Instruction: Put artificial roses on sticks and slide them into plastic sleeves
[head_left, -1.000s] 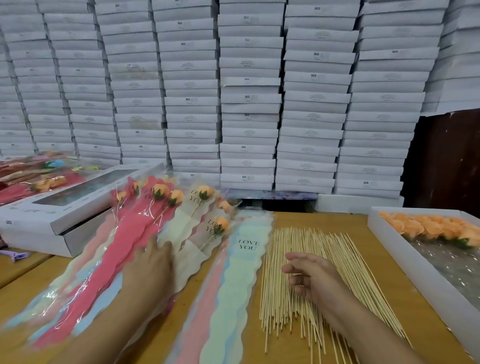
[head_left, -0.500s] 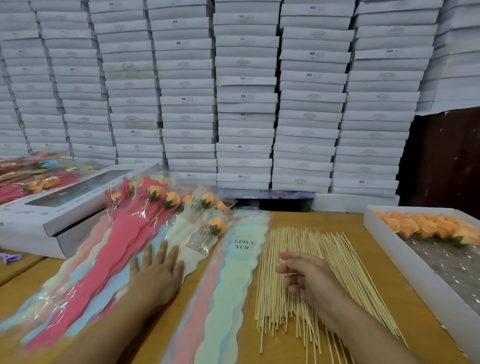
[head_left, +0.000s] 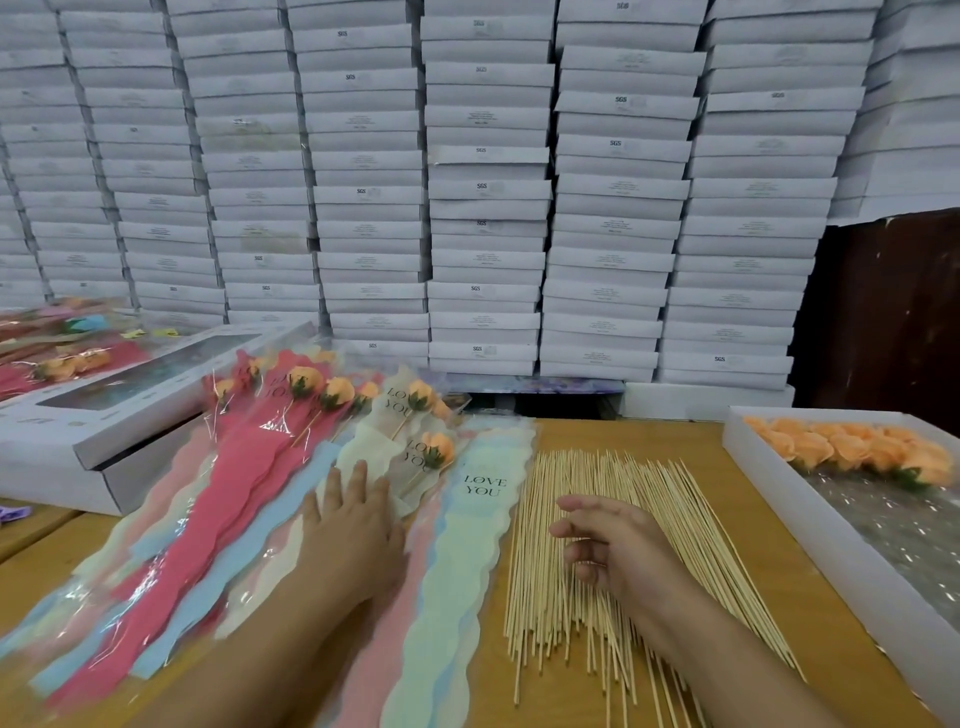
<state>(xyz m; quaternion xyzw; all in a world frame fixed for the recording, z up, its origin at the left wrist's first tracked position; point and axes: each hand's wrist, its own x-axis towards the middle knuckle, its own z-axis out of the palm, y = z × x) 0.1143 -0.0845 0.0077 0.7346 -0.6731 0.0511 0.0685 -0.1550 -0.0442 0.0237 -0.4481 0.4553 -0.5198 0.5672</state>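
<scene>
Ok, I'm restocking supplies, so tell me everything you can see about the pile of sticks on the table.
The sticks are thin, pale, bamboo-looking skewers, many of them, lying flat in a loose fanned layer on the wooden table. They run roughly away from the person, spreading toward the right. They lie between the empty pastel sleeves and the white box of orange roses. The right hand hovers over their middle with fingers loosely curled; whether it touches them cannot be told.
</scene>
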